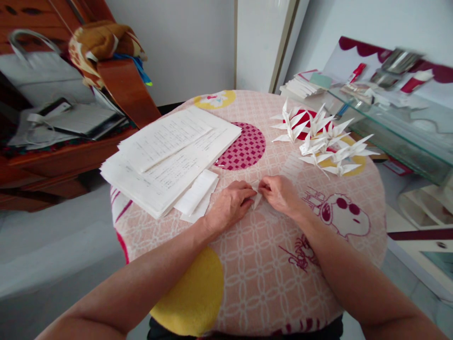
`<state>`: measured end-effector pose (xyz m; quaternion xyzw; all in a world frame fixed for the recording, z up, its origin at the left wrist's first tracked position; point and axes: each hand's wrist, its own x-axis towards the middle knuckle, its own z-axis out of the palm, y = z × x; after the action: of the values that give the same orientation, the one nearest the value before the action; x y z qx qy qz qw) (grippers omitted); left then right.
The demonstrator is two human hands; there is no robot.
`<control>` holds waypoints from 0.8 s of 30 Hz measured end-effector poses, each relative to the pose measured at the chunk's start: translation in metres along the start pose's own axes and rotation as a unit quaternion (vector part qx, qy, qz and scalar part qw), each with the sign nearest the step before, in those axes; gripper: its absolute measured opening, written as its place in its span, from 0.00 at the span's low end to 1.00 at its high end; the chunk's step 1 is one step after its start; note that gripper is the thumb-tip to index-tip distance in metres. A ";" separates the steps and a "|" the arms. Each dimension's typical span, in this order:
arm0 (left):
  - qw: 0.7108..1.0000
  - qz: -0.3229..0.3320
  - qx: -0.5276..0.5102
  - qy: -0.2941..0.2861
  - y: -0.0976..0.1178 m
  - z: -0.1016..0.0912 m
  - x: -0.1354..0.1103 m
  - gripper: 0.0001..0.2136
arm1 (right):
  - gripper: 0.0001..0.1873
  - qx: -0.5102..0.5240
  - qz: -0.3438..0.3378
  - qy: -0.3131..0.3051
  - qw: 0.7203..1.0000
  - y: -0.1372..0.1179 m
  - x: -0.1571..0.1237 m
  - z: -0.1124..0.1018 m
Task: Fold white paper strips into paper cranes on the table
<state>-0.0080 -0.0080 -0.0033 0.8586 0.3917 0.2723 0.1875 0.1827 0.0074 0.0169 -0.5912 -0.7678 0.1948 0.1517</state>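
Between my two hands, over the middle of the cloth-covered table, is a small folded piece of white paper point(257, 200). My left hand point(234, 200) pinches its left side, fingers closed. From the other side my right hand point(278, 192) grips the paper's upper part between thumb and fingers. My fingertips hide much of the folds. Beyond my right hand stands a group of several white paper cranes point(316, 137). Left of my left hand lie small cut paper slips point(198, 193), beside a stack of written sheets point(170, 160).
A pink patterned cloth point(262, 283) covers the round table. On the right, a glass shelf point(389, 137) holds papers, metal bowls point(399, 61) and a red marker-like item. A wooden chair arm point(123, 89) and a laptop-like device point(83, 120) are at left.
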 end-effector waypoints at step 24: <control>0.996 0.034 0.072 -0.048 0.008 -0.002 0.000 0.12 | 0.04 0.153 0.052 -0.016 0.987 0.010 -0.005 -0.007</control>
<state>-0.0046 -0.0133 0.0023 0.8949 0.3711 0.2080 0.1349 0.1956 0.0055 0.0182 -0.5969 -0.6998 0.3267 0.2174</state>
